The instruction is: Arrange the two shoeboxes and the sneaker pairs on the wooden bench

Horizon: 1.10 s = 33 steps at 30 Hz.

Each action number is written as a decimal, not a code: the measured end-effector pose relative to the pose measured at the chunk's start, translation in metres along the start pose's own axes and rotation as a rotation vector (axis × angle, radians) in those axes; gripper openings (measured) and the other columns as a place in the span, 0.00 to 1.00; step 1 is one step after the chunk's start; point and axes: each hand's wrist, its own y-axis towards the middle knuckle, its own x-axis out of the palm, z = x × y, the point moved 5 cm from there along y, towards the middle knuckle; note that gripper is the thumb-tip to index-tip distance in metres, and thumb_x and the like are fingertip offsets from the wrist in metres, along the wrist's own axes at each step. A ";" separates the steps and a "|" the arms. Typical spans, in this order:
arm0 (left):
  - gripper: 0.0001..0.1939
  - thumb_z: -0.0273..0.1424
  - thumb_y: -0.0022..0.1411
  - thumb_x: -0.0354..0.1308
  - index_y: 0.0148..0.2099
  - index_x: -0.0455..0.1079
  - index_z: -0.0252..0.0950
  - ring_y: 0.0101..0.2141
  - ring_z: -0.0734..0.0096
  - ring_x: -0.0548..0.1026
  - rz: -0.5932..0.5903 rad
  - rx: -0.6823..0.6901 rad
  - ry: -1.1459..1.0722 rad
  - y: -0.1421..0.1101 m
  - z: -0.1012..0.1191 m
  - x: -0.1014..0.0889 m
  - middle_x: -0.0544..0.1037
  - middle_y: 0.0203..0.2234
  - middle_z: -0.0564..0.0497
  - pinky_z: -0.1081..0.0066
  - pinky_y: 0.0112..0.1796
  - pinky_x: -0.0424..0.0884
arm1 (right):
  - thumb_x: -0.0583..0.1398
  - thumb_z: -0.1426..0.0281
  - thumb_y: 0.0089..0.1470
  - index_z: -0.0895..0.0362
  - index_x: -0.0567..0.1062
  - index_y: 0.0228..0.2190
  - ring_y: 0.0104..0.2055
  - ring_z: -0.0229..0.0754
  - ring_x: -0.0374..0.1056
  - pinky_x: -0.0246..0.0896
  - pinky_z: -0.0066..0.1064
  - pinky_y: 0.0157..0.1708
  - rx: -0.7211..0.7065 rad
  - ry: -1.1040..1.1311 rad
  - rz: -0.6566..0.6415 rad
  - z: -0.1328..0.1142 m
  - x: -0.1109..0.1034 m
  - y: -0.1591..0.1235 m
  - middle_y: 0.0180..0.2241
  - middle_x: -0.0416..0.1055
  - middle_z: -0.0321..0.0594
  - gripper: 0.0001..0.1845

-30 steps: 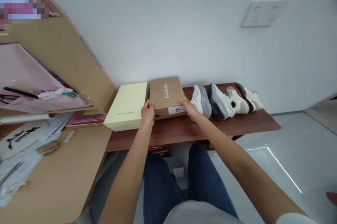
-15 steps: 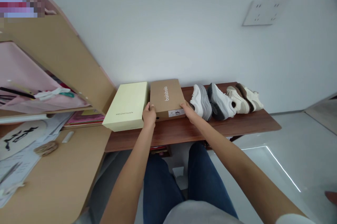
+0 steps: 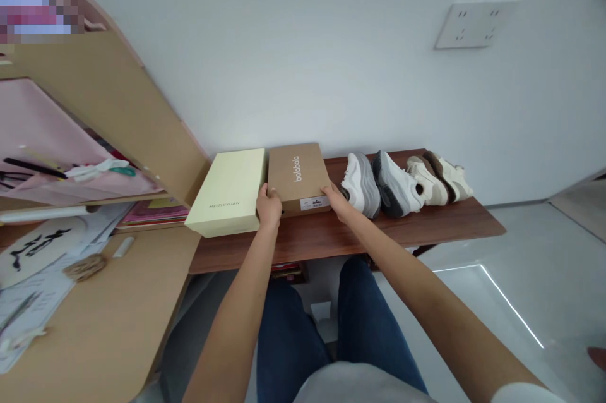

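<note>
A brown shoebox (image 3: pixel 296 172) marked "balabala" lies on the dark wooden bench (image 3: pixel 312 235), against the wall. My left hand (image 3: pixel 269 206) grips its near left corner, thumb on top and fingers hidden down the side. At the near right corner my right hand (image 3: pixel 337 201) holds it, beside the white end label. Left of it, almost touching, lies a pale yellow shoebox (image 3: pixel 231 188) reading "MEIZHIYUAN". To the right stand a pair of sneakers, one white and grey shoe (image 3: pixel 362 185) and its mate (image 3: pixel 396 185), both resting on their sides.
Farther right on the bench are cream-and-brown shoes (image 3: pixel 447 179). A tan desk (image 3: pixel 142 289) with papers, a round fan (image 3: pixel 40 251) and a shelf (image 3: pixel 123 93) adjoins on the left. A socket plate (image 3: pixel 476 25) is on the wall (image 3: pixel 303 49).
The brown shoebox has shifted slightly left, closer to the yellow one, with both my hands still on it. The shoes stay in place.
</note>
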 end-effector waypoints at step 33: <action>0.19 0.34 0.58 0.61 0.50 0.72 0.32 0.44 0.60 0.77 -0.699 0.182 -0.078 -0.124 0.053 0.168 0.80 0.43 0.43 0.61 0.48 0.70 | 0.62 0.60 0.51 0.59 0.74 0.31 0.35 0.44 0.70 0.62 0.30 0.36 0.178 -0.452 0.032 0.114 -0.235 -0.076 0.32 0.74 0.41 0.13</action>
